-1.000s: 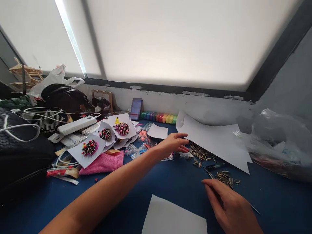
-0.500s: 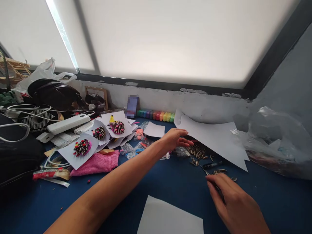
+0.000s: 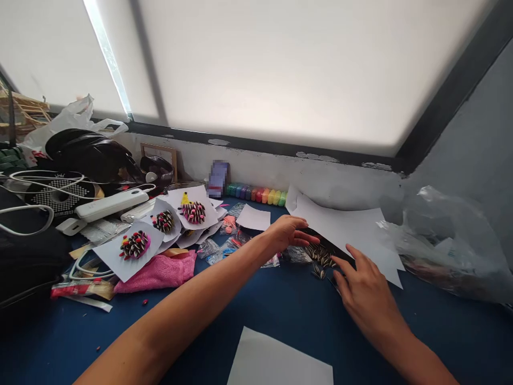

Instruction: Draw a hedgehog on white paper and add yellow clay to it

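My left hand [image 3: 289, 234] reaches across to the left edge of the large white paper [image 3: 344, 219], its fingers apart; I cannot tell whether they touch the sheet. Beneath its fingertips lies a pile of striped sunflower seeds [image 3: 320, 254], partly under the paper's edge. To the right of the seeds is my right hand [image 3: 366, 283], fingers spread, with the index fingertip close to the pile. A thin dark tool [image 3: 334, 284] shows in part by the right thumb. A small white sheet [image 3: 280, 357] lies nearest to me.
At left, seed-covered clay hedgehogs [image 3: 136, 245] rest on white papers above a pink cloth [image 3: 160, 272]. Colourful clay tubs [image 3: 258, 193] and a phone [image 3: 218, 179] stand by the wall. Clear bags lie mid-table; a plastic bag [image 3: 452, 251] sits at right.
My right hand has moved forward and left to the seeds, and its fingers have spread. My left hand stays in nearly the same place.
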`<state>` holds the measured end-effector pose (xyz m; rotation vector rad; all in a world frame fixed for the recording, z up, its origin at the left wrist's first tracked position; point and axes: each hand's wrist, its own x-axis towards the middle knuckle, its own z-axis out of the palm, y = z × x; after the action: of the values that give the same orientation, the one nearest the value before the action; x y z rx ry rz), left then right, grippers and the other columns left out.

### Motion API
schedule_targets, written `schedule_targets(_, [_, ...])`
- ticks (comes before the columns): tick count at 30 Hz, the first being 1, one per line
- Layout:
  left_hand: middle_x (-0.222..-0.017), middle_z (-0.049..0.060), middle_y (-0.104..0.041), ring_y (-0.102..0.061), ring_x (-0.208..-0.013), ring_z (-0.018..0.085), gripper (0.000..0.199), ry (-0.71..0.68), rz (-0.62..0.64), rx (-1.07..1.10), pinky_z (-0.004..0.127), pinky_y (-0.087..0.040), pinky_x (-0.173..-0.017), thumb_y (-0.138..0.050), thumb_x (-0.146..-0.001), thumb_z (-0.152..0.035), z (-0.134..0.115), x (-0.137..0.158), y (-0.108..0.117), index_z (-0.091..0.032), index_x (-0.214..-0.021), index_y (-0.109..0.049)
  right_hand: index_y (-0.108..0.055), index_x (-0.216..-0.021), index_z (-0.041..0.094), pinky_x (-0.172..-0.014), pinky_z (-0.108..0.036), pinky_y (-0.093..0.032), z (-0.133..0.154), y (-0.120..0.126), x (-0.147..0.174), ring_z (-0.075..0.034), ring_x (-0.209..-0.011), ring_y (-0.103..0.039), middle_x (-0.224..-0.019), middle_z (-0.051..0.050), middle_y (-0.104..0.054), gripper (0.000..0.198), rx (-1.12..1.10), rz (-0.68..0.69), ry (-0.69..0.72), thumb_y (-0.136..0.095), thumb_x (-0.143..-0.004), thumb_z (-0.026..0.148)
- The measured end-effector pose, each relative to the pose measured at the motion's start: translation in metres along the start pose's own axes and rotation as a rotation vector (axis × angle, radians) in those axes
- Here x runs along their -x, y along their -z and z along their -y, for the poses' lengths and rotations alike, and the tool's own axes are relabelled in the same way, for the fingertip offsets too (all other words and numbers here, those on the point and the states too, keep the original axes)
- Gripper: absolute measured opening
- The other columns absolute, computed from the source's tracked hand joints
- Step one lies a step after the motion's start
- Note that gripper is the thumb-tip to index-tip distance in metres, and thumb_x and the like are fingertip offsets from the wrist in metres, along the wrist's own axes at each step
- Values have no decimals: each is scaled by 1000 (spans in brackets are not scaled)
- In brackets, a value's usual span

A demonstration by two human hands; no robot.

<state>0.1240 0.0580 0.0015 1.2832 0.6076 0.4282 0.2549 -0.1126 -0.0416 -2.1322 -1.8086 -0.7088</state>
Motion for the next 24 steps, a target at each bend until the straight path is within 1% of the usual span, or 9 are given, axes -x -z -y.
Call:
schedule_targets(2, [-124,10,-60,-63,-105,22,36,-30,16,-94,43,-55,-88,-59,-97,-35,-1,0,0,-15,-126,-57,-68,-119,14,-98,-49,-50,1,-12,-13,-33,-128,-54,-138,-18,-56,30,42,21,-11,-53,-94,20])
schedule_targets(3, [-124,10,-60,-63,-105,22,36,-43,23,-153,43,-55,-88,-59,-97,-36,-1,0,0,-15,-127,-57,-65,-121,16,-98,-49,-49,2,-18,-19,-31,-126,-54,-138,-16,-56,30,59,31,-17,-57,-93,23])
schedule_targets(4, [-124,10,-60,-63,-105,22,36,-55,28,-221,43,-55,-88,-59,-97,-35,0,0,1,-15,-127,-57,-62,-124,18,-97,-49,-50,3,-23,-25,-27,-122,-57,-137,-11,-57,32,74,41,-17,-61,-93,29])
schedule_targets(7, [-124,10,-60,-62,-105,23,35,-103,15,-481,42,-55,-88,-59,-96,-36,6,-2,3,-16,-125,-58,-59,-127,20,-91,-46,-53,1,-32,-38,-22,-110,-63,-130,-8,-61,38,104,61,-17,-61,-94,37])
schedule_targets(11, [-127,10,-59,-62,-107,22,32,-230,-19,-848,42,-54,-90,-58,-98,-35,22,-4,2,-18,-124,-59,-59,-126,19,-89,-44,-54,-2,-27,-39,-21,-108,-63,-128,-9,-61,37,121,90,-12,-61,-94,37])
schedule_targets(14, [-126,11,-59,-62,-107,22,33,-321,-17,-1054,43,-54,-90,-58,-97,-35,33,-3,-2,-17,-125,-58,-60,-124,19,-88,-43,-54,1,-18,-32,-20,-106,-64,-126,-8,-62,34,115,134,9,-60,-94,36])
schedule_targets(17, [-127,11,-59,-61,-108,23,35,-381,-34,-1191,44,-54,-91,-59,-97,-35,39,-4,-6,-16,-126,-57,-61,-121,19,-86,-41,-55,8,-14,-23,-19,-101,-65,-122,-8,-64,32,89,195,38,-60,-95,36])
schedule_targets(20, [-127,11,-59,-62,-108,23,36,-399,-38,-1269,44,-54,-91,-60,-96,-35,38,-11,-7,-16,-127,-57,-60,-123,19,-86,-42,-55,12,-19,-19,-20,-103,-65,-124,-8,-63,34,69,215,10,-60,-94,36])
schedule_targets(24, [-126,11,-59,-62,-107,23,35,-388,44,-1296,44,-54,-90,-59,-97,-35,30,-30,-7,-16,-126,-57,-59,-127,19,-88,-44,-54,10,-27,-25,-21,-106,-64,-127,-9,-62,38,62,212,-53,-61,-94,37])
